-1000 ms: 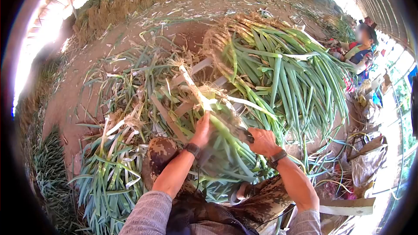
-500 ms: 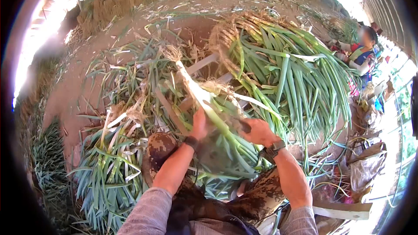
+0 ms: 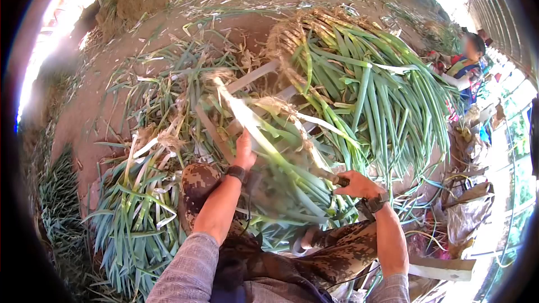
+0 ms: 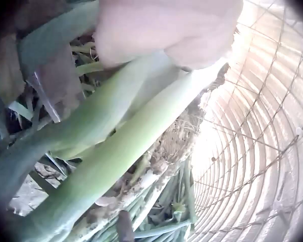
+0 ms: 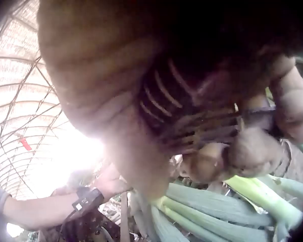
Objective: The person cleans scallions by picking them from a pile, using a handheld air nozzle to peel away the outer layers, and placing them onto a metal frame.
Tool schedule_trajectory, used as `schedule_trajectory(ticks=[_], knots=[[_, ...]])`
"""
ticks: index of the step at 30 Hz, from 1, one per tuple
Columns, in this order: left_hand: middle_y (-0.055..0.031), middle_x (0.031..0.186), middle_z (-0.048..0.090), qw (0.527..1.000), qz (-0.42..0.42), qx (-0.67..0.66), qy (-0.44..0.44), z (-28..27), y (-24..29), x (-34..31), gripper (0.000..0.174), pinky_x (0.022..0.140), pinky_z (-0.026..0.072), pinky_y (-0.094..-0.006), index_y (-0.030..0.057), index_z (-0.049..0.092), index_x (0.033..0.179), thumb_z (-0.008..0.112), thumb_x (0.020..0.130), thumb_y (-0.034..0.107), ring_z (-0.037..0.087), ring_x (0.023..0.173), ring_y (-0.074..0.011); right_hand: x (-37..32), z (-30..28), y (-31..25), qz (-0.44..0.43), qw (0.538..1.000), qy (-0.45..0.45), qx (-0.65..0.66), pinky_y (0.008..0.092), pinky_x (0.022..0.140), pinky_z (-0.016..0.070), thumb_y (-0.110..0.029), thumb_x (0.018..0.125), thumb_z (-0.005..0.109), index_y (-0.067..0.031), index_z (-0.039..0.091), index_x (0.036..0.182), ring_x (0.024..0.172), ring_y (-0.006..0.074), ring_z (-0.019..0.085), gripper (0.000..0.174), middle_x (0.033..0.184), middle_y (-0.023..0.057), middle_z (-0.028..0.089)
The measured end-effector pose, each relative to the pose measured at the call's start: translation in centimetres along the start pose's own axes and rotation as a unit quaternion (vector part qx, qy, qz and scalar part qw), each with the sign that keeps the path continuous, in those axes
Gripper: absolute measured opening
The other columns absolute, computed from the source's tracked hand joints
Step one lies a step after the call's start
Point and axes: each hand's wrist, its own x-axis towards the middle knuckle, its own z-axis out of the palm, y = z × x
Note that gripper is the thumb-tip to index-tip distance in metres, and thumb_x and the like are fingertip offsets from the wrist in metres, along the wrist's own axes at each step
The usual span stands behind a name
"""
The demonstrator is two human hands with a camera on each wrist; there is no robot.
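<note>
My left hand (image 3: 245, 152) grips a leek (image 3: 254, 129) by its pale stem in the head view. Its blurred root end points up and away, and the green leaves (image 3: 306, 191) fan down toward my right hand. From the left wrist, the fingers (image 4: 156, 35) lie round the stem, with a second green stalk (image 4: 86, 121) alongside. My right hand (image 3: 360, 185) holds a dark handle (image 3: 340, 180) beside the leaves. In the right wrist view the fingers (image 5: 252, 151) curl round this dark, ribbed handle (image 5: 212, 126); I cannot tell what tool it is.
A large heap of leeks (image 3: 370, 95) lies ahead to the right, a smaller pile (image 3: 135, 213) at the left knee. Loose leaf trimmings (image 3: 151, 90) cover the soil. Another person (image 3: 469, 64) sits at far right, near crumpled sacks (image 3: 469, 207) and a pale board (image 3: 441, 269).
My left hand has shifted slightly left, still gripping the leek. My right hand first moved a little up the leaves, then right and down, away from the stem, with the dark handle.
</note>
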Motion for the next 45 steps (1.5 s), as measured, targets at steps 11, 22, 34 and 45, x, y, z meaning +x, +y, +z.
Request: schedule_trajectory(ticks=[11, 22, 34, 45], knots=[[-0.0213, 0.104, 0.06, 0.71, 0.363, 0.601, 0.054, 1.9, 2.5, -1.9, 0.036, 0.085, 0.0473, -0.0457, 0.0014, 0.059, 0.108, 0.07, 0.083, 0.024, 0.058, 0.098, -0.0382, 1.2, 0.4, 0.2, -0.028, 0.999, 0.04, 0.001, 0.0428, 0.077, 0.0518, -0.034, 0.072, 0.073, -0.0099, 0.069, 0.111, 0.087, 0.0338, 0.067, 0.046, 0.093, 0.0173, 0.069], [-0.0252, 0.094, 0.068, 0.763, 0.151, 0.617, 0.122, -0.1, 1.1, 1.5, 0.05, 0.078, 0.05, -0.0498, -0.0054, 0.06, 0.104, 0.074, 0.083, 0.038, 0.067, 0.088, -0.0397, 2.6, 0.2, -1.2, -0.016, 0.996, 0.056, -0.062, 0.0443, 0.083, 0.053, -0.034, 0.075, 0.067, -0.0126, 0.069, 0.11, 0.093, 0.0363, 0.067, 0.041, 0.096, 0.0166, 0.07], [-0.0015, 0.104, 0.065, 0.968, 0.011, 0.193, -0.158, 8.0, 6.2, -3.2, 0.028, 0.083, 0.0538, -0.0335, 0.0056, 0.062, 0.119, 0.067, 0.094, 0.018, 0.063, 0.095, -0.0142, 3.3, -0.3, -6.1, -0.112, 0.938, 0.319, -0.072, 0.0449, 0.076, 0.0547, -0.027, 0.078, 0.071, -0.011, 0.068, 0.11, 0.084, 0.0358, 0.068, 0.035, 0.096, 0.0154, 0.071], [-0.0074, 0.114, 0.065, 0.923, -0.08, 0.201, -0.319, 8.2, 9.7, -5.9, 0.029, 0.096, 0.0503, -0.0434, 0.0029, 0.061, 0.122, 0.062, 0.094, 0.012, 0.062, 0.109, -0.0234, 3.5, -1.2, -10.1, -0.175, 0.907, 0.38, -0.036, 0.0448, 0.073, 0.0537, -0.022, 0.075, 0.071, -0.0073, 0.068, 0.108, 0.082, 0.0357, 0.068, 0.036, 0.088, 0.0159, 0.07]])
